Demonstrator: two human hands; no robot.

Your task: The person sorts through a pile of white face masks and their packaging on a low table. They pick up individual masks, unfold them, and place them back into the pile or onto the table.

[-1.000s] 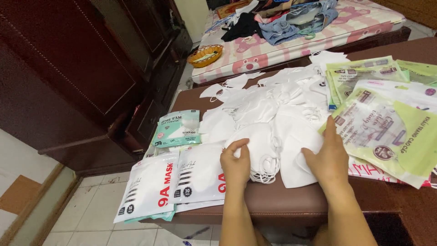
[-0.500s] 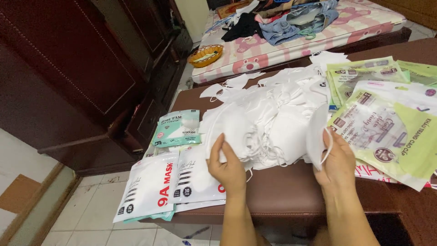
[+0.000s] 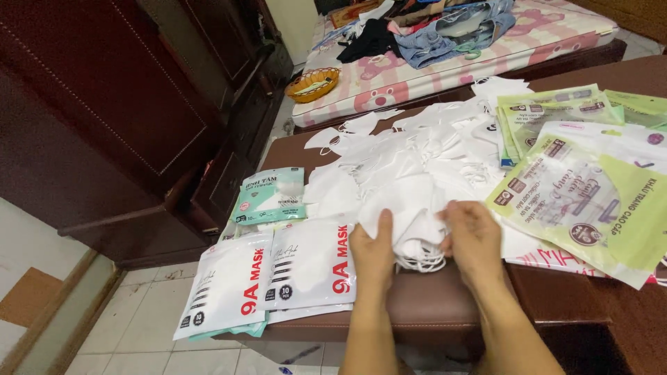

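Gripping the white mask [image 3: 415, 223] between your left hand [image 3: 373, 251] and right hand [image 3: 474, 239], square its edges and keep the ear loops [image 3: 422, 260] untangled.

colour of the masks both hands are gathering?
Plain white masks with white ear loops, head view, held between left hand and right hand.

Left hand [image 3: 373, 251] and right hand [image 3: 472, 243]: fingertips buried in white mask bundle [image 3: 417, 226]; closure of either grip not determinable. Both forearms cut off by bottom edge. Number of masks in loose mask pile [image 3: 417, 156] not countable; layers overlapped. Lower packets under white mask packets [image 3: 278, 278] mostly covered, only teal edges seen. Green-yellow packets [image 3: 590, 187] cut off by right edge. Bench [image 3: 431, 309] surface largely hidden under goods. Clothes heap on bed [image 3: 431, 28] cropped at top edge. Contents of orange basket [image 3: 313, 85] too small to identify.
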